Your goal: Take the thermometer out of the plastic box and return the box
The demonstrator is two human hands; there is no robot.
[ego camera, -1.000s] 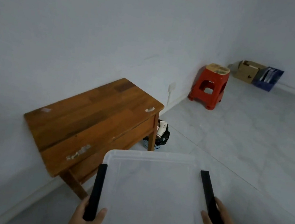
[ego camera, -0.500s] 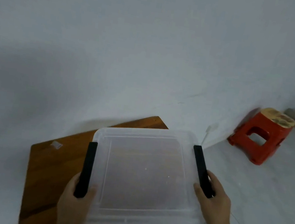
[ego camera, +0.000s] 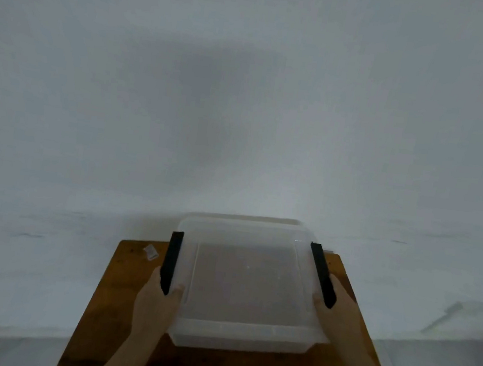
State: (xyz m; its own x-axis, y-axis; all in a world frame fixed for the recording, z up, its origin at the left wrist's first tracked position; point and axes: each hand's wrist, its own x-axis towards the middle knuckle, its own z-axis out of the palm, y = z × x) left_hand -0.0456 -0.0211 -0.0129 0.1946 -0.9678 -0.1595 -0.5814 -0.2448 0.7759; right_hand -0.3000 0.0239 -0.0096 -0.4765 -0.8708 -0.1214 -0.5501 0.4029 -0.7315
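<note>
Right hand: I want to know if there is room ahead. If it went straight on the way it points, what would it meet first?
The right hand points along the black latch of the plastic box toward the white wall. Probably the wall first; depth is unclear.

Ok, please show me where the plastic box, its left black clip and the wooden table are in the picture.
plastic box [ego camera: 248,278]: head view, middle of the clear lid.
left black clip [ego camera: 172,258]: head view, middle of the black strip.
wooden table [ego camera: 130,263]: head view, bare top left of the box.

Pale wall [ego camera: 245,92], wooden table [ego camera: 117,289] — shadowed
</note>
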